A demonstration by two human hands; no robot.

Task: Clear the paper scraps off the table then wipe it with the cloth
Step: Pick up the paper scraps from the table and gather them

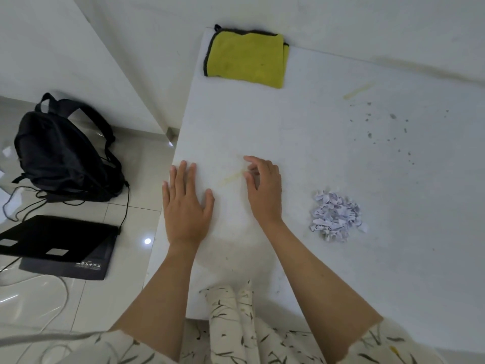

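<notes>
My left hand [185, 206] lies flat, palm down, on the white counter [315, 158] near its left edge, fingers straight and spread, its grip released and holding nothing. My right hand [263, 190] hovers or rests just beside it, toward 3 o'clock, fingers loosely curled with the tips at or near the surface; its grip is also released, nothing between the fingers. A faint yellowish smear [231, 178] marks the counter between the two hands. The paper scraps [336, 215] sit in one loose heap of torn white pieces with dark print, at 3 o'clock from my right hand, apart from it and untouched. The cloth [246, 59], yellow with a dark border, lies folded flat at 12 o'clock, at the far left corner of the counter against the wall, well apart from both hands. Small dark specks [388, 127] and a second pale streak [358, 91] soil the counter at about 1 to 2 o'clock. On the tiled floor [136, 164] at 9 o'clock stand a black backpack [63, 151] and, nearer me, a black laptop [60, 245] with cables attached
</notes>
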